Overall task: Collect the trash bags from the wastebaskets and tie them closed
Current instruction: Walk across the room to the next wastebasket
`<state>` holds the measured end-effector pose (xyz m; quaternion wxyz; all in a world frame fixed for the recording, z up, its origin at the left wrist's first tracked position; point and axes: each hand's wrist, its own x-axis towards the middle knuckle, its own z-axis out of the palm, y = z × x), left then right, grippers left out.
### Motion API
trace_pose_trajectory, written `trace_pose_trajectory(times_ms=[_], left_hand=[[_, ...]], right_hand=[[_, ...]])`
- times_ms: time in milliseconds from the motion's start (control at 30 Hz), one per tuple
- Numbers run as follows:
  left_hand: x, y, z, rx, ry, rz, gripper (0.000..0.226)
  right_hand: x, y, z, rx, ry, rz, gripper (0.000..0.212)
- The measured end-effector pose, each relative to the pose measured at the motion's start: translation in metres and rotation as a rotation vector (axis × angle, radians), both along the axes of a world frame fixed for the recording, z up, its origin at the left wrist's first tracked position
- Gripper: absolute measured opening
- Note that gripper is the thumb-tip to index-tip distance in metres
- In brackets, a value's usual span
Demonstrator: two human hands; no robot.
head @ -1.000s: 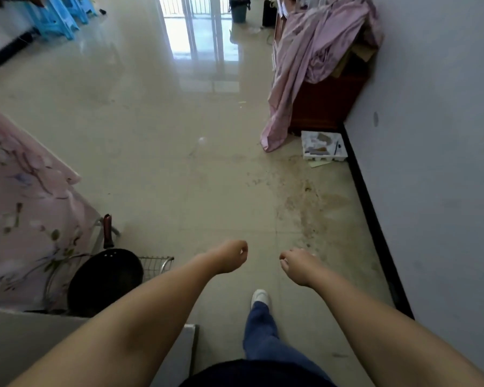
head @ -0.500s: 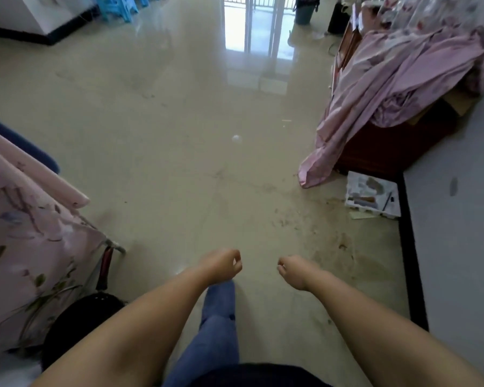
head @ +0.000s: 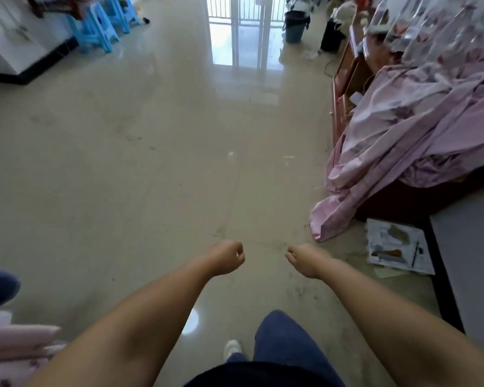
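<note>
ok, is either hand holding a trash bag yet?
No. The left hand and right hand are both loosely curled over bare floor, holding nothing.

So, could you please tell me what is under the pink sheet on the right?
The pink sheet is draped over dark reddish-brown wooden furniture, whose lower front shows below the cloth. Its top, and anything lying on it, is covered and cannot be seen.
</note>
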<state>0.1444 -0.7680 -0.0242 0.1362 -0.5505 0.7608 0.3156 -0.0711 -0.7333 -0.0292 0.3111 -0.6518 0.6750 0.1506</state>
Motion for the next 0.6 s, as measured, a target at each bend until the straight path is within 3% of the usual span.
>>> trace_pose_trajectory(times_ms=[300, 600], left_hand=[[-0.071, -0.232, -0.016, -0.001, 0.002, 0.003, 0.031], [-0.149, -0.444, 0.0, 0.01, 0.032, 0.022, 0.032]], right_hand=[[-0.075, -0.227, -0.026, -0.002, 0.007, -0.005, 0.039], [-0.143, -0.446, -0.011, 0.036, -0.003, 0.041, 0.04]])
